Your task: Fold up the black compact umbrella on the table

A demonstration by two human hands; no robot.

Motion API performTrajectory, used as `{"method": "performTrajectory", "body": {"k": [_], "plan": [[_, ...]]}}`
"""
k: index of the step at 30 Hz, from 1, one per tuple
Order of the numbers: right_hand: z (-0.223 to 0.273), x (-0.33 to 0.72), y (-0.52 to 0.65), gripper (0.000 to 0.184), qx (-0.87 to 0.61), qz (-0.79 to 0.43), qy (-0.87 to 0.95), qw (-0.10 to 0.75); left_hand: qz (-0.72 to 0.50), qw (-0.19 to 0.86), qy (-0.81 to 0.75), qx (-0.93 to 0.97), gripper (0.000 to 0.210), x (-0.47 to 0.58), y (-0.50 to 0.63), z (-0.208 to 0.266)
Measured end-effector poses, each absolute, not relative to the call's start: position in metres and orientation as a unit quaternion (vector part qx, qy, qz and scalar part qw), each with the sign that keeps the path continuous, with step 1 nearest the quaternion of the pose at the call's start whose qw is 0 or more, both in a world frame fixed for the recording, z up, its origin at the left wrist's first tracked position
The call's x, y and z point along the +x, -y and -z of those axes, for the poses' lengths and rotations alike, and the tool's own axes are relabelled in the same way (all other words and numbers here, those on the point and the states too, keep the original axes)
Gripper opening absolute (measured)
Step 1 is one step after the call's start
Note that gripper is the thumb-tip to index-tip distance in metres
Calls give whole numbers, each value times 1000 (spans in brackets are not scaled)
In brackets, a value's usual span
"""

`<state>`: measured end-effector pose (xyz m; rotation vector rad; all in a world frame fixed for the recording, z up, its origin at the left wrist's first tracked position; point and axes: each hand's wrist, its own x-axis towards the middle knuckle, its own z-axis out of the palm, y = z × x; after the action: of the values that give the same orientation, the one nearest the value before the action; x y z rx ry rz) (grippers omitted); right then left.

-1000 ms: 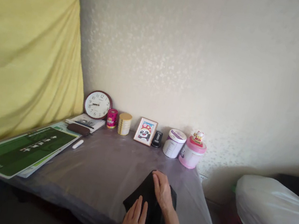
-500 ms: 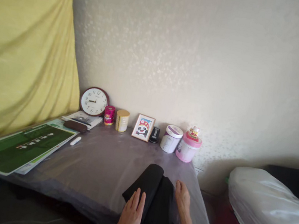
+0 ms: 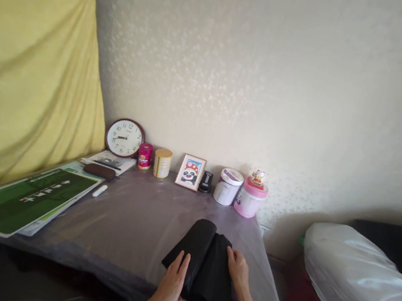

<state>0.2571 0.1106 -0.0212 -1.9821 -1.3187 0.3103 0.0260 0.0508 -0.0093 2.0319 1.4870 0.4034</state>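
**Black folded cloth point(image 3: 212, 277) between your left hand point(image 3: 170, 288) and right hand point(image 3: 238, 268)**

In the head view, the black folded cloth lies on the surface point(image 3: 128, 225), near its front edge. Your left hand touches the cloth's left part, fingers extended and not curled around it. Your right hand is at the cloth's right edge with fingers bent; you cannot tell whether they pinch it. Beyond your hands, toward the wall, stand a picture frame point(image 3: 190, 172), a purple-and-white tub point(image 3: 228, 189) and a pink-lidded tub point(image 3: 249, 203) topped by a figurine point(image 3: 258, 176). Farther off, beyond and left of your left hand, are a clock point(image 3: 125, 137) and a green sheet point(image 3: 21, 201). Well right of your right hand sits a white plastic bag point(image 3: 358, 267).
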Motion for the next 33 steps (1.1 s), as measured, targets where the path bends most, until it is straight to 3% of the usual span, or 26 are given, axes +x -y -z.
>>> {"method": "performTrajectory", "body": {"k": [6,18,26,33], "plan": [[30,262,-102,25,-805,-57,530,259,-154,295,-558,760,96,25,-50,8],[1,246,-103,41,-695,-264,488,456,-105,277,-552,779,97,27,-43,-6],[-33,206,-129,38,-650,-287,507,488,-84,252,-551,791,101,30,-42,-9],[-20,175,-158,40,-652,-296,514,472,-121,250,-539,795,95,31,-47,9]]}}
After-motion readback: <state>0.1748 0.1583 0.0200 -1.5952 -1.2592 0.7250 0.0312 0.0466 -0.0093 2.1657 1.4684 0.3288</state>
